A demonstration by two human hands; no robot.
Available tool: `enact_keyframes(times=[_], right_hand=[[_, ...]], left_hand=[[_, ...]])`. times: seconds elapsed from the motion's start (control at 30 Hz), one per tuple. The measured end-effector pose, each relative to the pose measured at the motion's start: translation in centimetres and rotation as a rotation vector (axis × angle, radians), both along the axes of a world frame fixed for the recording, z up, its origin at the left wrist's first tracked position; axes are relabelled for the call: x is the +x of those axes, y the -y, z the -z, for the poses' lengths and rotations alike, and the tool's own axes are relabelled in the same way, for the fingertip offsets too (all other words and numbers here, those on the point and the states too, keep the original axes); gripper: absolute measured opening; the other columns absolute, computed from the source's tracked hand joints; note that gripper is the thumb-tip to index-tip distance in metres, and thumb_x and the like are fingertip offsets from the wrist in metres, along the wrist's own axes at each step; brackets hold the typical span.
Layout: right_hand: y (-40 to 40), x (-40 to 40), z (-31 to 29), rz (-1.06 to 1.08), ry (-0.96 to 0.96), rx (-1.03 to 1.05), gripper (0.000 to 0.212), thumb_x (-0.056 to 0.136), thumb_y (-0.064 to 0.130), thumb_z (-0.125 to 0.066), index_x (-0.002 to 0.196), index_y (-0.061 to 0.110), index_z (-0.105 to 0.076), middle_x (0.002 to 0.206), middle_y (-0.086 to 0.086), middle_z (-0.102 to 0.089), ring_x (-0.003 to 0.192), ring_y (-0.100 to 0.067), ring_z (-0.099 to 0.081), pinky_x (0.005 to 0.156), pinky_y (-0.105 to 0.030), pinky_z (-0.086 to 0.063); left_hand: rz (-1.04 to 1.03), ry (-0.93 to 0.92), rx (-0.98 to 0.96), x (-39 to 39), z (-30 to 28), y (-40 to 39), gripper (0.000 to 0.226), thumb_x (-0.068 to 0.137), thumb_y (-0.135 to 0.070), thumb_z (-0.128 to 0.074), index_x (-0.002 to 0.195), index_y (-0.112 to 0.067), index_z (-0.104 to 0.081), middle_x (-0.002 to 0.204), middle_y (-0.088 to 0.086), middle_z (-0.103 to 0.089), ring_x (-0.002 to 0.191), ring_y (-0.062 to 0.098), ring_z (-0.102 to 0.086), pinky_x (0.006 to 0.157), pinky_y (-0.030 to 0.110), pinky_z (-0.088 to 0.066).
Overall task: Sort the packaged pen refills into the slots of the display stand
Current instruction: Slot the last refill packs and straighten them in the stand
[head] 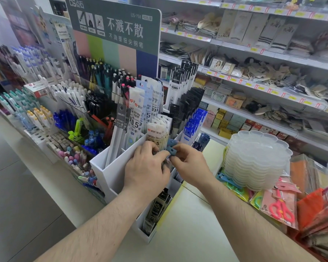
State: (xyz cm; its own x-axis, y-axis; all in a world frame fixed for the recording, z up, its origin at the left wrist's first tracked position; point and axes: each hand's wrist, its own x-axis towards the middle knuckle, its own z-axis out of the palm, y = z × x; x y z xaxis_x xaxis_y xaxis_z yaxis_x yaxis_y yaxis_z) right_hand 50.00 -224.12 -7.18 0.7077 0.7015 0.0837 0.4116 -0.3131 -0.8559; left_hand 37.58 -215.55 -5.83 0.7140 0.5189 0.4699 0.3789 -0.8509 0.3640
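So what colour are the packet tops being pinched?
Blue packet tops, seen in the head view, pinched by the right hand.

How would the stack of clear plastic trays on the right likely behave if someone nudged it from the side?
The stack of clear plastic trays looks thin-walled and translucent, so probably light and easy to slide. It stands tall, partly on the packaged goods beside it, so it may tip or shear apart. The nested scalloped rims suggest some grip between layers.

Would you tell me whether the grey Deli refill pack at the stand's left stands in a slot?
In: the grey refill pack stands with its lower end inside the white display stand.
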Motion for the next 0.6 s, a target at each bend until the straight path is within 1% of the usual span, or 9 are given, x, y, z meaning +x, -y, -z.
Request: enact_keyframes(times=[0.07, 0.17, 0.23, 0.27, 0.37, 0.4, 0.43, 0.53, 0.6], right_hand=[[0.1, -0.3, 0.5, -0.037, -0.05, -0.03, 0.017, 0.09, 0.011, -0.062, 0.104, 0.017, -0.069, 0.095, 0.002, -0.074, 0.089, -0.014, -0.07, 0.084, -0.031, -0.056], [0.3, -0.3, 0.5, 0.034, -0.405, 0.078, 0.024, 0.088, 0.0, -0.047, 0.098, 0.006, -0.068, 0.086, -0.015, -0.071, 0.07, -0.02, -0.066, 0.06, -0.028, -0.048], [0.3, -0.1, 0.3, 0.13, -0.595, 0.172, 0.029, 0.088, -0.005, -0.04, 0.092, 0.005, -0.067, 0.084, -0.017, -0.071, 0.06, -0.023, -0.067, 0.056, -0.03, -0.045], [0.1, 0.0, 0.2, 0.168, -0.603, 0.177, 0.029, 0.089, -0.005, -0.04, 0.09, 0.006, -0.067, 0.083, -0.016, -0.071, 0.057, -0.024, -0.067, 0.054, -0.03, -0.046], [-0.2, 0.3, 0.6, 0.209, -0.361, 0.081, 0.006, 0.088, 0.004, -0.063, 0.088, 0.008, -0.067, 0.082, -0.014, -0.072, 0.056, -0.022, -0.069, 0.049, -0.028, -0.052], [-0.2, 0.4, 0.7, 0.226, -0.266, 0.057, 0.003, 0.085, 0.01, -0.072, 0.087, 0.009, -0.069, 0.081, -0.012, -0.073, 0.06, -0.022, -0.069, 0.053, -0.03, -0.055], [-0.3, 0.6, 0.9, 0.247, -0.18, 0.037, 0.009, 0.083, 0.017, -0.077, 0.085, 0.011, -0.071, 0.079, -0.008, -0.073, 0.065, -0.022, -0.07, 0.058, -0.033, -0.058], [-0.6, 0.9, 1.1, 0.252, -0.046, -0.019, 0.01, 0.082, 0.027, -0.08, 0.083, 0.018, -0.075, 0.072, 0.005, -0.071, 0.07, -0.015, -0.069, 0.071, -0.038, -0.06], [-0.9, 0.9, 1.2, 0.23, 0.003, -0.067, 0.009, 0.084, 0.028, -0.077, 0.084, 0.02, -0.074, 0.074, 0.007, -0.071, 0.071, -0.015, -0.068, 0.074, -0.041, -0.06]], left_hand=[[-0.002, -0.006, 0.0, 0.0, 0.1, -0.1, 0.026, 0.07, -0.019, -0.079, 0.095, -0.021, -0.076, 0.093, 0.005, -0.056, 0.084, 0.026, -0.059, 0.058, 0.033, -0.05], [0.004, -0.017, 0.007, 0.0, 0.2, -0.1, 0.029, 0.068, -0.019, -0.08, 0.097, -0.021, -0.076, 0.094, 0.004, -0.056, 0.085, 0.024, -0.059, 0.058, 0.034, -0.051], [0.003, -0.02, 0.011, 0.0, 0.3, -0.2, 0.03, 0.068, -0.019, -0.08, 0.098, -0.021, -0.075, 0.094, 0.003, -0.056, 0.085, 0.024, -0.058, 0.058, 0.034, -0.051], [0.004, -0.019, 0.014, 0.0, 0.3, -0.2, 0.03, 0.069, -0.02, -0.08, 0.098, -0.022, -0.075, 0.094, 0.003, -0.056, 0.085, 0.024, -0.058, 0.058, 0.033, -0.05], [0.0, -0.024, 0.017, 0.0, 0.3, -0.2, 0.027, 0.07, -0.022, -0.078, 0.097, -0.022, -0.074, 0.094, 0.003, -0.055, 0.085, 0.024, -0.057, 0.057, 0.033, -0.049], [-0.002, -0.028, 0.019, 0.1, 0.3, -0.1, 0.027, 0.07, -0.022, -0.078, 0.097, -0.022, -0.073, 0.094, 0.003, -0.055, 0.085, 0.024, -0.057, 0.057, 0.033, -0.049], [-0.002, -0.033, 0.021, 0.1, 0.3, -0.1, 0.027, 0.07, -0.022, -0.078, 0.097, -0.022, -0.073, 0.094, 0.003, -0.055, 0.085, 0.024, -0.058, 0.058, 0.033, -0.049], [-0.01, -0.053, 0.029, 0.2, 0.3, 0.0, 0.035, 0.068, -0.021, -0.078, 0.103, -0.021, -0.071, 0.096, 0.005, -0.056, 0.085, 0.026, -0.058, 0.059, 0.035, -0.05], [-0.019, -0.088, 0.036, 0.4, 0.2, 0.1, 0.047, 0.073, -0.024, -0.075, 0.119, -0.024, -0.067, 0.102, 0.005, -0.054, 0.09, 0.026, -0.057, 0.065, 0.036, -0.051]])
